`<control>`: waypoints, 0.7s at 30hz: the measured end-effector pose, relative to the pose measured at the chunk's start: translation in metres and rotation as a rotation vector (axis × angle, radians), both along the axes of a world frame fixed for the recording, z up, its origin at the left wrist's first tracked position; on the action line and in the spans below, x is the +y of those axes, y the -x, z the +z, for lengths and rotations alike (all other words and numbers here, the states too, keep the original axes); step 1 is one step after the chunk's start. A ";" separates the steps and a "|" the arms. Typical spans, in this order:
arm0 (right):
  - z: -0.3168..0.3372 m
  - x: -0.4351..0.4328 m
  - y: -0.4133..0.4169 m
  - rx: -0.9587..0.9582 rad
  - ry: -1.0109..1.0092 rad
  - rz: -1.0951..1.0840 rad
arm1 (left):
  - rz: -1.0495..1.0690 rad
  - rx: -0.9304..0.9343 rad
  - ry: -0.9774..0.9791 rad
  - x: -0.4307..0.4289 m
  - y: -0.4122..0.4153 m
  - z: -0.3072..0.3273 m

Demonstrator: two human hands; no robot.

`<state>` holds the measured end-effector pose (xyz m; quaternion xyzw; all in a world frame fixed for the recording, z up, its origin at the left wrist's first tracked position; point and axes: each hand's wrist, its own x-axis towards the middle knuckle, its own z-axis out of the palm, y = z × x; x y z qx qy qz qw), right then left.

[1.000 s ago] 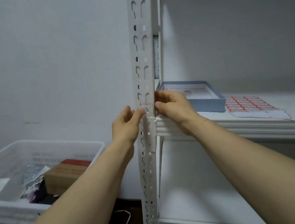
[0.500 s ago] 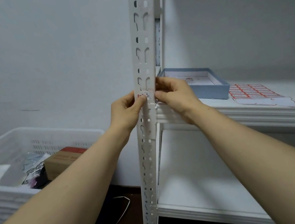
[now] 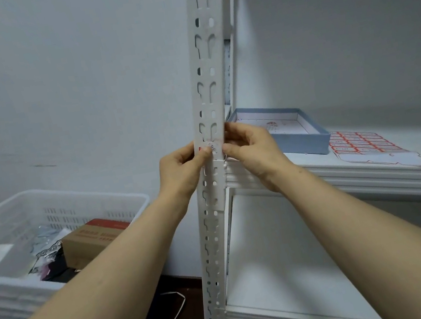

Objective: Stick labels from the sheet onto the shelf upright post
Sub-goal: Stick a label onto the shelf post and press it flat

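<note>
**Both hands on the label at the post**

On my feed the shelf upright post [image 3: 210, 103] ran top to bottom through the middle, white, slotted, leaning slightly in the wide lens. Right of the post, the shelf board [image 3: 404, 181] met it at hand height, with its ribbed front edge touching the post's right side. A lower board [image 3: 280, 273] sat below it. Low and well left of the post stood a white basket [image 3: 52, 209], with plain wall between its rim and the post.

Both forearms reached up from the bottom corners and converged on the post. The left hand [image 3: 180, 170] wrapped the post's left edge, its thumb laid across the front face. The right hand [image 3: 253, 151] came in from the right edge with its fingers curled. Together they pinched the label [image 3: 211, 148] against the post, just above the shelf joint.

Right of the post a shallow blue box [image 3: 301, 140] lay on the shelf board. Beyond it lay the label sheet [image 3: 367, 148], near the board's front edge.
</note>
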<state>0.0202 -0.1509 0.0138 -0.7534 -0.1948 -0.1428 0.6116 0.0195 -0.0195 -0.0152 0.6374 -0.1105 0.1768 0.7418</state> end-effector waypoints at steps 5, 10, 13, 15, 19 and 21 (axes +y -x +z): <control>0.000 0.000 -0.001 -0.003 -0.016 0.027 | -0.052 0.148 0.231 -0.010 0.008 0.007; -0.001 0.000 -0.001 -0.001 -0.019 0.025 | -0.084 0.198 0.351 -0.017 0.013 0.010; 0.000 0.000 -0.001 -0.002 -0.021 0.035 | -0.080 0.207 0.350 -0.017 0.011 0.009; 0.000 0.001 0.000 -0.002 -0.018 0.032 | -0.075 0.221 0.348 -0.017 0.010 0.009; 0.001 0.001 0.001 -0.006 -0.024 0.032 | -0.064 0.239 0.373 -0.019 0.012 0.013; 0.001 0.002 0.001 -0.006 -0.023 0.031 | -0.060 0.257 0.376 -0.020 0.012 0.015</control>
